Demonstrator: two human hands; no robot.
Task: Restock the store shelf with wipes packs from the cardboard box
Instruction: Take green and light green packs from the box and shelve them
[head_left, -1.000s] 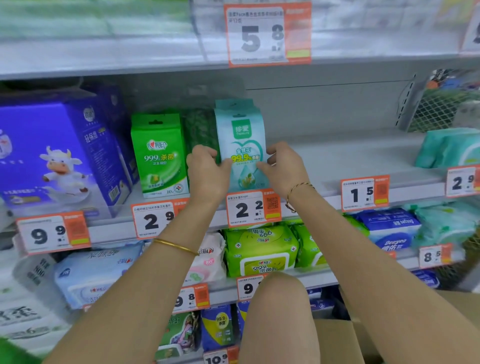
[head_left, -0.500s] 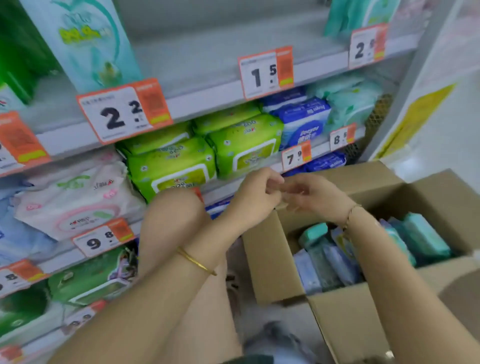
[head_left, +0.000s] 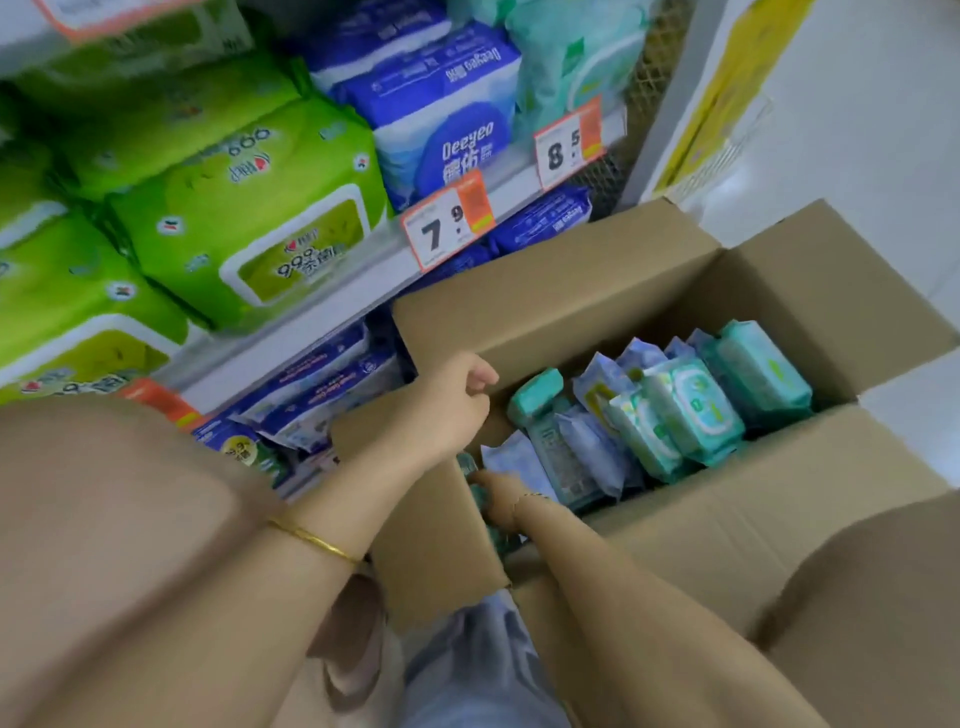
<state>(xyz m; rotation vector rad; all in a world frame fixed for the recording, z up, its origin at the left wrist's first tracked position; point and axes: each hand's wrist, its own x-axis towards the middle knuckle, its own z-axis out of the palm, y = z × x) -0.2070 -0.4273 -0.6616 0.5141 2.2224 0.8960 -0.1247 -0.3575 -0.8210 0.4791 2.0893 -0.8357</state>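
at far left, on the store shelf (head_left: 332, 312): green packs (head_left: 249, 218) stacked two high, lids facing out. on the tier below, blue-and-white packs (head_left: 311, 384) lying flat. low in the foreground, a bent knee (head_left: 104, 545), close and blurred.

rising from there, the left forearm with a thin gold bangle (head_left: 314, 540). left hand (head_left: 449, 400) at the corner of the cardboard box (head_left: 597, 291), where the short flap meets the far wall; knuckles up, fingers curled under the palm. cannot tell whether hooked on the cardboard edge or clenched on nothing.

further right on the shelf, dark blue packs (head_left: 447, 119) marked deeyeo, above an orange-and-white price tag (head_left: 447, 223) reading 7.9. next along, a second tag (head_left: 569, 143) reading 8.5, set under pale teal packs (head_left: 566, 57).

right hand (head_left: 498, 499) down inside the box at its left end, a fine chain bracelet (head_left: 530, 498) on the wrist. closed round a dark teal pack (head_left: 467, 465) pressed against the left flap; fingertips hidden behind it.

right of that hand, the wipes packs (head_left: 691, 410) inside the box: pale blue and mint ones, set on edge in a tilted row, touching one another, running to the right end. flaps folded open all round. at far right, white floor (head_left: 857, 156) and a yellow sign (head_left: 727, 88) on a white panel beside the shelf.
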